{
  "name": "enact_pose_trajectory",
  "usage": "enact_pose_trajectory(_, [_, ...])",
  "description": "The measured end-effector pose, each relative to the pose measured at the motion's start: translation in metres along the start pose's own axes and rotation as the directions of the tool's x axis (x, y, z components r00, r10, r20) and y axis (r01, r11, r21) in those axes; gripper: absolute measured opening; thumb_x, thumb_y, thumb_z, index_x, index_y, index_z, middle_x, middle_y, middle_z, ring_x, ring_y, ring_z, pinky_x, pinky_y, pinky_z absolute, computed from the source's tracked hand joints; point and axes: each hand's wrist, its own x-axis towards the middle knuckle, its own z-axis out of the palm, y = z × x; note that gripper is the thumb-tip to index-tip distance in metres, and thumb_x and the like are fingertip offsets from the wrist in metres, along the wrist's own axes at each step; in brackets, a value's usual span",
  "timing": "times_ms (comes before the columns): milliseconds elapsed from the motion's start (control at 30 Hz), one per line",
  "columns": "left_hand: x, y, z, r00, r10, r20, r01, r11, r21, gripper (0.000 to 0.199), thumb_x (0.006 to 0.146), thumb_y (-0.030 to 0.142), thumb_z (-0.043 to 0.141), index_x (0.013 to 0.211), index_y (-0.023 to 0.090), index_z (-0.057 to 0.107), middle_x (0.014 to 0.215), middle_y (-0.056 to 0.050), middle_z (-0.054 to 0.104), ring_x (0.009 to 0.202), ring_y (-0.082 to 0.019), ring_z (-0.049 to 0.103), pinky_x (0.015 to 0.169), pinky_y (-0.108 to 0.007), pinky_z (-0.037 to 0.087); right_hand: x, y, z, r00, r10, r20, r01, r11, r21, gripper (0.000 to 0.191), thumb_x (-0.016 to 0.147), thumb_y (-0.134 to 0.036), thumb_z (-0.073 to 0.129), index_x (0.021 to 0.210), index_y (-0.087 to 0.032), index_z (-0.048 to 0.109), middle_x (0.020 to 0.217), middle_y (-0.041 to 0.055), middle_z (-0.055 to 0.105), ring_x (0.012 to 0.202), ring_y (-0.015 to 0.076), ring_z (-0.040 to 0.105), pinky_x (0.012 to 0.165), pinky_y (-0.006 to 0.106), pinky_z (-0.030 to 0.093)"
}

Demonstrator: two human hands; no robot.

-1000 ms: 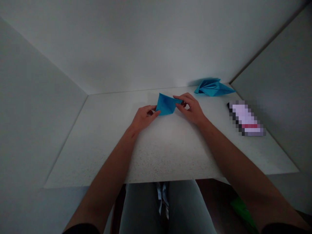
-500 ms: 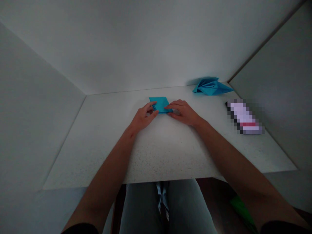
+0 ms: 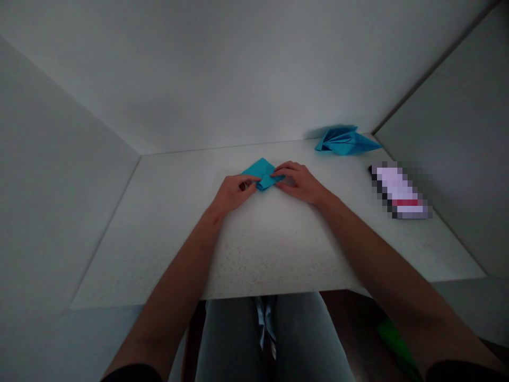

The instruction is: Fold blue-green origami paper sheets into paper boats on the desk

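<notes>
A small folded sheet of blue paper (image 3: pixel 261 168) lies on the white tabletop, one corner pointing away from me and one towards me. My left hand (image 3: pixel 237 191) pinches its near left edge between thumb and fingers. At the right corner my right hand (image 3: pixel 297 181) grips the paper, thumb below and fingertips on top. Parts of both side corners are covered by the fingers. Further back on the right rests a folded blue paper figure (image 3: pixel 344 141) with pointed ends, touched by neither hand.
A phone-like object (image 3: pixel 400 191), blurred into blocks, lies on the right of the white tabletop (image 3: pixel 167 212). Walls rise at the back, left and right. Below the front edge are my legs (image 3: pixel 234 339) and something green (image 3: pixel 395 339) on the right.
The folded paper has turned so that a corner now points away from me instead of a flat edge. My left hand has shifted slightly down along it; the right hand stays nearly in place.
</notes>
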Motion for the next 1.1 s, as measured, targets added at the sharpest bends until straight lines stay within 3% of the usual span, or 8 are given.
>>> enact_pose_trajectory(133, [0.0,0.0,-0.003,0.992,0.12,-0.047,-0.109,0.976,0.19,0.029,0.082,0.024,0.076,0.11,0.026,0.085,0.105,-0.008,0.075,0.092,-0.022,0.067,0.089,-0.037,0.054,-0.001,0.0,-0.001,1.0,-0.003,0.016,0.003,1.0,-0.01,0.032,0.097,-0.031,0.068,0.128,-0.032,0.077,0.133,0.0113,0.071,0.122,0.0324,0.067,0.107,0.052,0.051])
enact_pose_trajectory(233, [-0.002,0.001,-0.004,0.989,0.142,-0.046,-0.116,0.924,0.364,0.052,0.081,0.022,0.08,0.131,0.031,0.078,0.143,-0.01,0.068,0.134,-0.033,0.059,0.116,-0.052,0.043,-0.002,0.001,0.0,1.0,-0.001,0.007,0.002,1.0,-0.024,0.039,0.096,-0.029,0.068,0.134,-0.031,0.074,0.142,0.0122,0.066,0.13,0.0339,0.064,0.11,0.054,0.049])
enact_pose_trajectory(300, [-0.003,0.001,-0.004,0.994,0.108,0.003,-0.099,0.902,0.42,0.057,0.085,0.024,0.077,0.141,0.033,0.072,0.153,-0.008,0.064,0.143,-0.033,0.056,0.122,-0.055,0.037,-0.002,0.001,0.001,1.0,0.008,0.011,-0.008,1.0,-0.025,0.041,0.096,-0.03,0.068,0.136,-0.031,0.072,0.143,0.0125,0.066,0.129,0.0331,0.065,0.11,0.053,0.051])
enact_pose_trajectory(500, [0.003,-0.004,-0.005,0.988,0.155,0.011,-0.15,0.936,0.319,0.027,0.097,0.027,0.066,0.12,0.028,0.08,0.121,-0.006,0.08,0.112,-0.023,0.074,0.106,-0.042,0.055,0.0,0.001,0.0,0.999,0.038,-0.032,-0.038,0.999,0.013,0.027,0.099,-0.033,0.065,0.124,-0.028,0.075,0.13,0.0115,0.071,0.116,0.0287,0.07,0.103,0.047,0.054])
enact_pose_trajectory(667, [0.004,-0.004,-0.006,0.987,0.142,-0.075,-0.115,0.951,0.286,0.02,0.1,0.036,0.067,0.099,0.023,0.081,0.101,-0.007,0.079,0.09,-0.02,0.073,0.089,-0.036,0.06,0.003,0.001,-0.004,0.997,0.076,0.003,-0.076,0.997,-0.026,0.023,0.101,-0.044,0.065,0.097,-0.025,0.077,0.113,0.0103,0.076,0.102,0.0284,0.069,0.098,0.048,0.051])
enact_pose_trajectory(800, [0.002,-0.006,-0.005,0.993,0.073,-0.092,-0.052,0.975,0.215,0.021,0.096,0.031,0.071,0.113,0.023,0.078,0.101,-0.005,0.077,0.074,-0.014,0.068,0.076,-0.031,0.058,0.004,0.0,-0.005,0.982,0.185,0.022,-0.185,0.983,0.003,0.026,0.101,-0.043,0.063,0.114,-0.024,0.075,0.095,0.008,0.076,0.086,0.0258,0.066,0.087,0.043,0.049])
enact_pose_trajectory(900, [0.002,-0.009,-0.005,0.994,0.066,-0.087,-0.045,0.975,0.218,0.032,0.093,0.027,0.073,0.126,0.025,0.074,0.111,-0.006,0.076,0.075,-0.014,0.067,0.078,-0.031,0.057,0.002,0.0,-0.003,0.972,0.234,0.021,-0.234,0.972,0.021,0.036,0.099,-0.039,0.066,0.13,-0.023,0.07,0.1,0.0084,0.075,0.08,0.0236,0.064,0.081,0.04,0.048])
enact_pose_trajectory(1100, [0.002,-0.009,-0.002,0.991,0.026,-0.128,0.029,0.909,0.417,0.02,0.095,0.036,0.075,0.111,0.026,0.08,0.117,-0.008,0.074,0.106,-0.026,0.067,0.102,-0.046,0.049,0.0,0.001,-0.005,0.964,0.263,-0.034,-0.265,0.953,-0.144,0.033,0.091,-0.052,0.077,0.104,-0.021,0.075,0.111,0.0127,0.069,0.099,0.0297,0.064,0.093,0.044,0.046])
